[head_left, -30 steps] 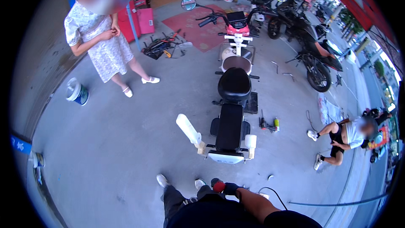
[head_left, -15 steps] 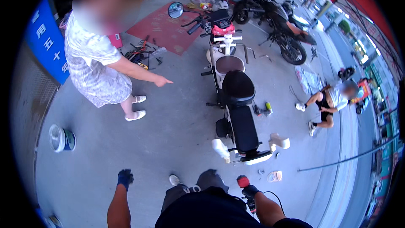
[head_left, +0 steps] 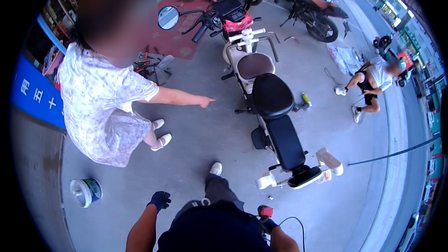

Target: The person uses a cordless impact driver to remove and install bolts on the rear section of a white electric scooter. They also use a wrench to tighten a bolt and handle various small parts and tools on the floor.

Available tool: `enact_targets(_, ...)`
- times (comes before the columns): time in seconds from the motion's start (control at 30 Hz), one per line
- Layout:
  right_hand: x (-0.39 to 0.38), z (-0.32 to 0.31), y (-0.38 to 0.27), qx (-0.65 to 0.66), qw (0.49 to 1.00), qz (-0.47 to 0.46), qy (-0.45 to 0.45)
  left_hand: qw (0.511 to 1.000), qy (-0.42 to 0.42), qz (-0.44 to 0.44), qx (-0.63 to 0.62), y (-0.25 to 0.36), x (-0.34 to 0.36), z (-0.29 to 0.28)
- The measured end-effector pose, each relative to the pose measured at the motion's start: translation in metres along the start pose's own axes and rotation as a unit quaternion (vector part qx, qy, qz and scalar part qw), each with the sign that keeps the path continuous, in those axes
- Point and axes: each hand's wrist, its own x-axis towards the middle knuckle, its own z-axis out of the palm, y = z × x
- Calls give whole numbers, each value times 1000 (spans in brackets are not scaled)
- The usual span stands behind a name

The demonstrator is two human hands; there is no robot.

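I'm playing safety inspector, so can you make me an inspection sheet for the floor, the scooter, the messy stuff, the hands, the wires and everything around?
Surface: grey floor, with a red mat farther off.
Job's things: white scooter with black seats, upright; red-and-black tool, exact kind unclear.
Clutter: loose tools by the mat; bucket on the left; green can beside the scooter.
Hands: left hand, gloved, seems empty; right hand, gloved, appears to hold the tool.
Cables: thin dark cable looping near the right hand.
Surroundings: person in a pale dress, pointing; seated person on the right; parked motorcycle behind.
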Motion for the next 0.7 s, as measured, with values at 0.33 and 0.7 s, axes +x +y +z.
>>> enact_targets(0.33,-41,81,-93,34,998,3,60,925,28,60,374,-24,81,-116)
enact_targets(0.7,-82,159,-82,126,978,20,164,901,-138,277,305,310,81,45)
